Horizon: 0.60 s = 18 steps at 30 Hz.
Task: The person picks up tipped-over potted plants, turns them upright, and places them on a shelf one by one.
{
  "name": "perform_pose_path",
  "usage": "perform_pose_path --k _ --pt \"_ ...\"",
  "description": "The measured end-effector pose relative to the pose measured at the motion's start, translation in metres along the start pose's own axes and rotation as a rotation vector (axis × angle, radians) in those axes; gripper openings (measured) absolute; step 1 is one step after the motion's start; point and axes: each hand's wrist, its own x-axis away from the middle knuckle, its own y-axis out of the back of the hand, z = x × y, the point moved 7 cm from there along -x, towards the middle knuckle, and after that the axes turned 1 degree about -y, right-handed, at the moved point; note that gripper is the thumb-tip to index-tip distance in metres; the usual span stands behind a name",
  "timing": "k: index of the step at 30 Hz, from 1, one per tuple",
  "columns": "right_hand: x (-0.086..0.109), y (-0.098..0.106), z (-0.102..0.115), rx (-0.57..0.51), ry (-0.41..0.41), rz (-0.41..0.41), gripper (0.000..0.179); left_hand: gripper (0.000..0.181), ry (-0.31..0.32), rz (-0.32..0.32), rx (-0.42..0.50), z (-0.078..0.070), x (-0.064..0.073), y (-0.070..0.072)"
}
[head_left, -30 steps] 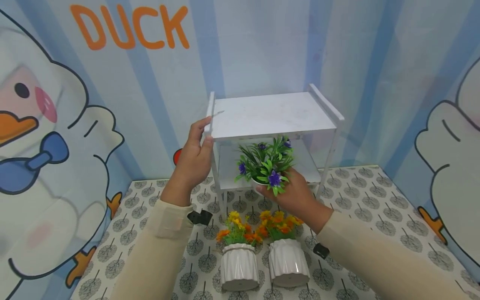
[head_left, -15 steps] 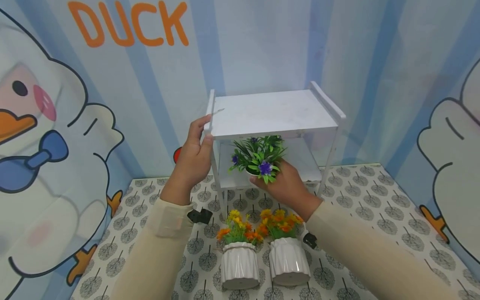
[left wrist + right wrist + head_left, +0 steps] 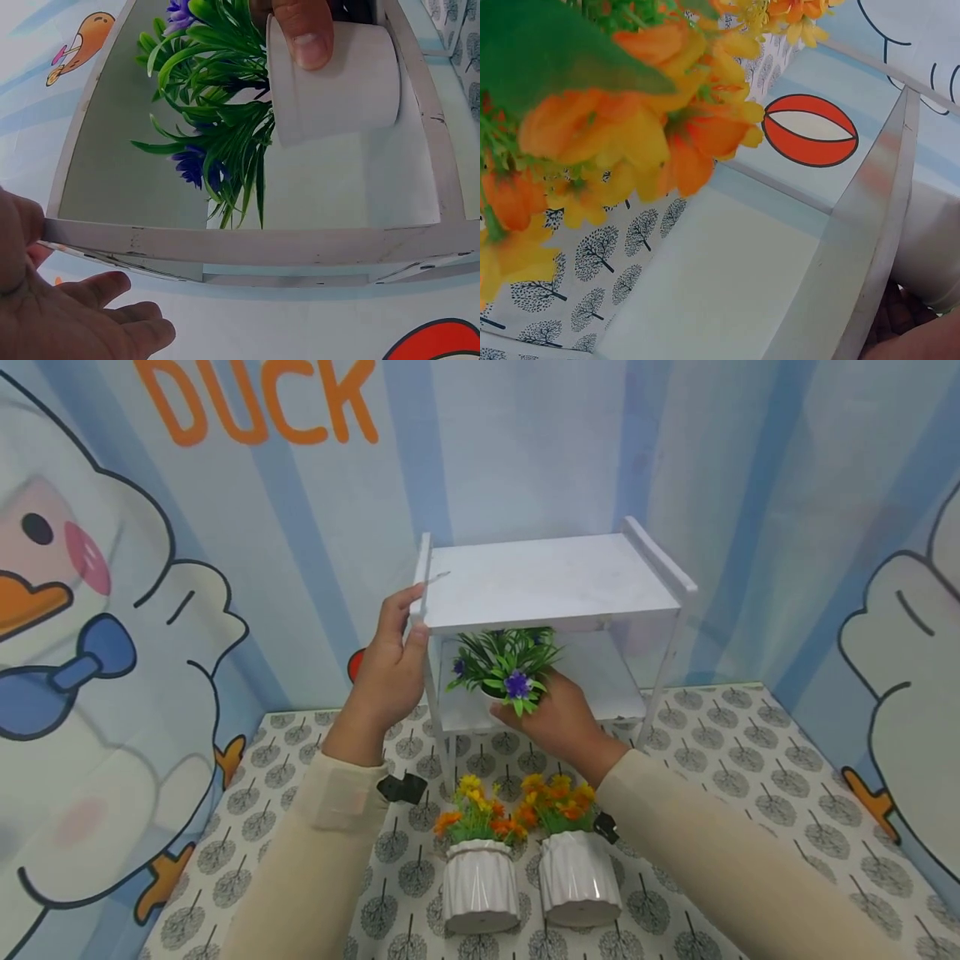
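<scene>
My right hand [image 3: 562,718] grips a small potted plant [image 3: 510,668] with green leaves and purple flowers, between the two boards of a white two-tier shelf [image 3: 547,577]. In the left wrist view the plant's white pot [image 3: 337,90] has a thumb pressed on its side, and its base is close over the lower board. My left hand [image 3: 390,668] holds the shelf's upper left corner, thumb at the front and index finger by the side rail. Its other fingers [image 3: 139,330] stretch out beyond the frame in the left wrist view.
Two white ribbed pots, one on the left [image 3: 480,889] and one on the right [image 3: 577,881], stand in front of the shelf with orange and yellow flowers. The right forearm passes close beside the right pot. A tree-patterned cloth [image 3: 750,760] covers the table; a duck-printed curtain [image 3: 525,452] hangs behind.
My right hand has carried the purple-flowered plant leftward and farther in under the top board. My left hand keeps its hold on the shelf corner. The view has tilted slightly.
</scene>
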Motion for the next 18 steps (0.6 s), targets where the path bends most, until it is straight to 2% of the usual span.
perform_pose_path --k 8,18 --pt "-0.009 -0.003 0.001 0.028 -0.026 -0.003 0.067 0.051 -0.014 0.002 -0.012 0.0 0.0 0.0" --pt "-0.024 -0.009 0.002 0.093 0.014 -0.015 0.07 0.05 -0.038 -0.005 -0.006 0.002 -0.002 0.0"
